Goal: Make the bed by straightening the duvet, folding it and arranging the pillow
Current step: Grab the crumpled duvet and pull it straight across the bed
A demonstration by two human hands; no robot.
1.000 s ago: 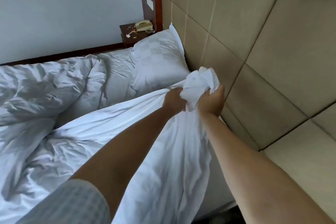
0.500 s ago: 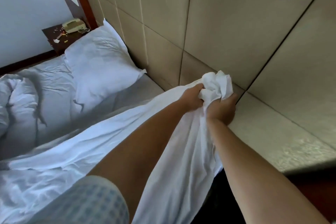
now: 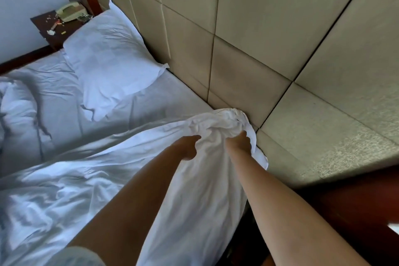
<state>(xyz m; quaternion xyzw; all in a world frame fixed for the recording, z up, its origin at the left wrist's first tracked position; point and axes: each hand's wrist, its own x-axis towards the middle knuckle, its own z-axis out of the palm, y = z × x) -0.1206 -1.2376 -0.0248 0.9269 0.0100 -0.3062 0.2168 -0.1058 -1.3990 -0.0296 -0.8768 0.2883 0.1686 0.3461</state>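
Against headboard: left hand, right hand outstretched, each grip bunching duvet corner.

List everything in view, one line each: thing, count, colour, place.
duvet: one, white, crumpled over the bed, its corner bunched at the headboard
pillow: one, white, flat at the bed's head
sheet: one, white, bare below the pillow
headboard: one, beige padded panels, along the bed's head
nightstand: one, dark wood, beyond the pillow
telephone: one, pale green, on the nightstand
left hand: one, gripping the duvet corner
right hand: one, gripping the same corner
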